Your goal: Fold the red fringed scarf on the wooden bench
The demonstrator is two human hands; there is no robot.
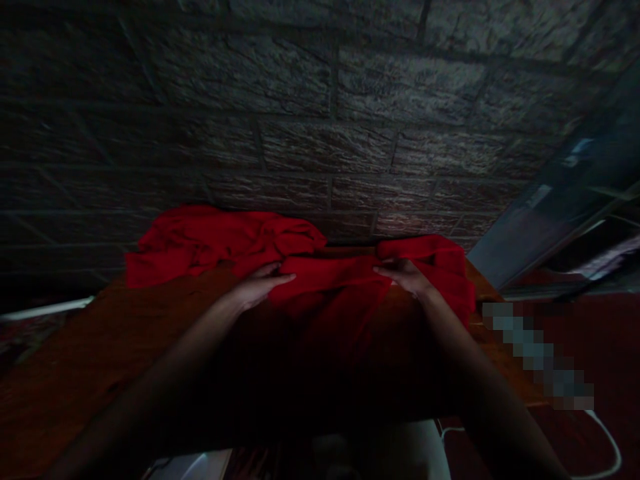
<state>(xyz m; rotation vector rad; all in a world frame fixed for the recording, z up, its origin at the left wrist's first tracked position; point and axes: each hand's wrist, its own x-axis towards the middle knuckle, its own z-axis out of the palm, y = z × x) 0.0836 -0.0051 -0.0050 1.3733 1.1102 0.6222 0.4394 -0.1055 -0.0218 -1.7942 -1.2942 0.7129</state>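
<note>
A red cloth [330, 275] lies across the wooden table, stretched between my two hands. My left hand [257, 287] grips its left side, the thumb on top and the fingers partly hidden in the folds. On the other side my right hand [406, 275] pinches the cloth with the thumb laid over it. More red fabric [215, 237] is bunched to the left by the wall, and another red fold [440, 257] spreads beyond my right hand. In the dim light I cannot tell whether these are all one piece.
A rough block wall [300, 147] rises behind the wooden table [165, 327]. At the table's right edge lies a long pixelated object [537, 357] with a white cable [613, 437]. A grey-blue door frame [540, 193] stands at right. A pale chair [415, 450] is below the near edge.
</note>
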